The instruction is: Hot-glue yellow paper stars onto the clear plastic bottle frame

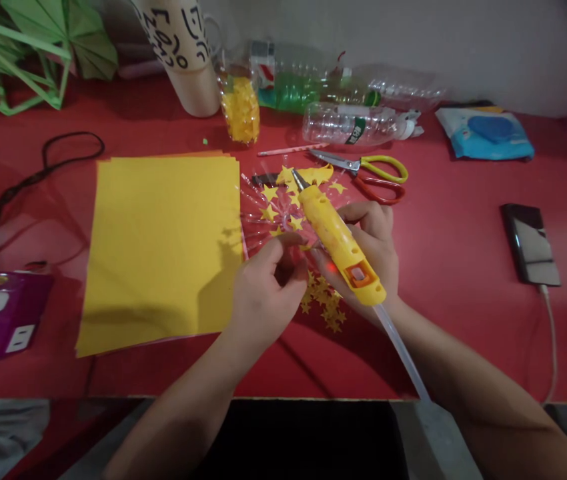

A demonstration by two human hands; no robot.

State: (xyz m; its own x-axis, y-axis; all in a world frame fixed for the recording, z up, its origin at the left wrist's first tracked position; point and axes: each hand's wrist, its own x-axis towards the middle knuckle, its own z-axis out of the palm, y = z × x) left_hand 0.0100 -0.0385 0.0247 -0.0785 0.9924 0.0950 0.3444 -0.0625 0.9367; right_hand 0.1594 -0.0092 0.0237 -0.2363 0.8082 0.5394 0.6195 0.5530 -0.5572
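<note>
A yellow glue gun (336,237) with a clear glue stick at its rear lies across my right hand (376,257), whose fingers are wrapped round it, nozzle toward the upper left. My left hand (268,290) is closed in a pinch beside it, with a small yellow piece (305,247) at its fingertips. Beyond the hands, yellow stars (268,213) sit among thin clear plastic strips (253,220). More small stars (331,307) lie in a pile below the glue gun. Yellow paper sheets (163,247) are stacked left of my left hand.
Scissors (381,179) and a pink pencil (291,150) lie beyond the hands. Behind them are a jar of yellow pieces (241,110), plastic bottles (351,125) and a tall cup (193,83). A phone (531,243) and wipes (486,133) are right; a purple box (11,310) is left.
</note>
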